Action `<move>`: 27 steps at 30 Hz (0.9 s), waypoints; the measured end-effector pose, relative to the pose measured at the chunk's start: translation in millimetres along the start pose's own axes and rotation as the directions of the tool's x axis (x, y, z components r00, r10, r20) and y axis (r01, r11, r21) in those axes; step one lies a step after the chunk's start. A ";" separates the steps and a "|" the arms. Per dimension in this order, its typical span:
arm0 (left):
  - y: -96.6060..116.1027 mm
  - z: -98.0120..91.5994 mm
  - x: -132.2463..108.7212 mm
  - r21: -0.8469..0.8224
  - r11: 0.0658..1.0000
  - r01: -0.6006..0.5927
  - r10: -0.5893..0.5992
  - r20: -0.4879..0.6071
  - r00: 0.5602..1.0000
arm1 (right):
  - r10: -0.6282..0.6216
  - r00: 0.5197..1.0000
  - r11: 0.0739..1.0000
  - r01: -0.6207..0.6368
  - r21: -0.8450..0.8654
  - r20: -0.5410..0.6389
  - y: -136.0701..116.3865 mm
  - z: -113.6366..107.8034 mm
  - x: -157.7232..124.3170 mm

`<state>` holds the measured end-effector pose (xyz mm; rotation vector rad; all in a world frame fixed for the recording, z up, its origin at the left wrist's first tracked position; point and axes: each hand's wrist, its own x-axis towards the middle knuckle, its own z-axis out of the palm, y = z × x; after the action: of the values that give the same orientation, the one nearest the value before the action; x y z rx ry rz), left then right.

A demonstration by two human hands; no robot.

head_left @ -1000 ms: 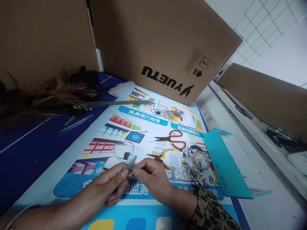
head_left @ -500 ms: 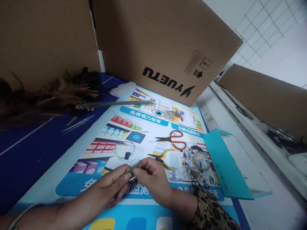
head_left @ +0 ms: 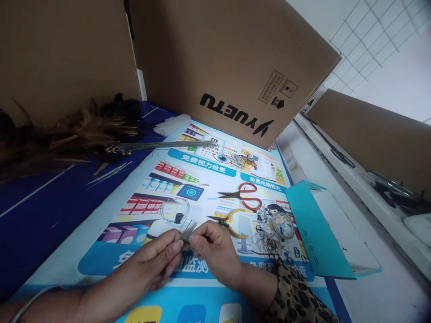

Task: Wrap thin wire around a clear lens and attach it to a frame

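Observation:
A small bundle of thin grey metal wires (head_left: pixel 189 229) stands up between both hands, its upper ends fanned slightly apart. My left hand (head_left: pixel 163 255) is closed, with thumb and fingers pinching the bundle low down. My right hand (head_left: pixel 215 253) pinches at the bundle's right side; the exact contact is partly hidden by its fingers. Just beyond the right hand lie yellow-handled pliers (head_left: pixel 232 223). Farther back are red-handled scissors (head_left: pixel 247 196). A coil of thin wire (head_left: pixel 175 211) lies beyond the left hand.
A tangle of small wire pieces (head_left: pixel 269 237) lies right, beside another coil (head_left: pixel 283 225) and a teal open box (head_left: pixel 311 233). Long wires (head_left: pixel 164 145) and brown feathers (head_left: pixel 90 125) lie at back left. Cardboard boxes (head_left: pixel 222 58) stand behind the printed mat (head_left: pixel 198 291).
The wires between the hands now stand more upright and spread into a fan. A wire that angled down between the hands no longer shows. Both hands have hardly shifted.

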<state>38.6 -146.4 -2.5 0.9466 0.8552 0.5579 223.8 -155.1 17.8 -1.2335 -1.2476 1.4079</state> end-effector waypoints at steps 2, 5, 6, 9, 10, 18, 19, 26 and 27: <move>-0.5 0.2 0.6 -0.017 1.000 0.007 -0.007 -0.004 1.000 | 0.000 1.000 1.000 0.000 0.002 0.007 -0.2 0.1 0.0; 1.3 1.4 0.5 -0.023 1.000 0.011 -0.011 -0.025 1.000 | 0.012 1.000 1.000 -0.012 0.007 0.006 -0.3 1.1 0.3; 1.9 1.7 0.3 -0.023 1.000 0.009 -0.010 -0.033 0.999 | 0.014 1.000 1.000 -0.014 0.012 0.003 -0.5 1.5 0.4; 1.3 1.2 -0.3 -0.007 1.000 -0.003 0.003 -0.029 1.000 | 0.019 1.000 0.999 -0.019 0.037 -0.001 -1.7 2.4 0.9; 0.1 0.5 -0.2 0.001 1.000 -0.012 0.012 -0.023 1.000 | 0.021 1.000 0.999 -0.021 0.048 0.001 -2.4 2.6 1.0; -7.6 -2.3 3.3 0.020 0.999 -0.043 0.043 0.017 0.999 | 0.027 1.000 0.998 -0.027 0.057 -0.009 0.3 1.0 1.2; -6.0 -1.7 2.8 0.025 0.999 -0.041 0.040 0.019 0.999 | 0.024 1.000 0.998 -0.024 0.052 -0.011 1.5 0.7 1.0; 3.8 -0.3 -1.1 0.079 0.996 -0.035 0.035 0.000 0.999 | 0.030 1.000 0.999 -0.029 0.038 -0.010 4.0 -0.2 0.9; 3.1 -0.3 -1.2 0.077 0.997 -0.028 0.028 -0.002 1.000 | 0.028 1.000 0.999 -0.028 0.032 -0.010 3.6 -0.3 0.8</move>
<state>37.6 -145.6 0.6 1.0298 0.8724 0.5540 224.0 -154.8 14.0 -1.2396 -1.2006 1.4347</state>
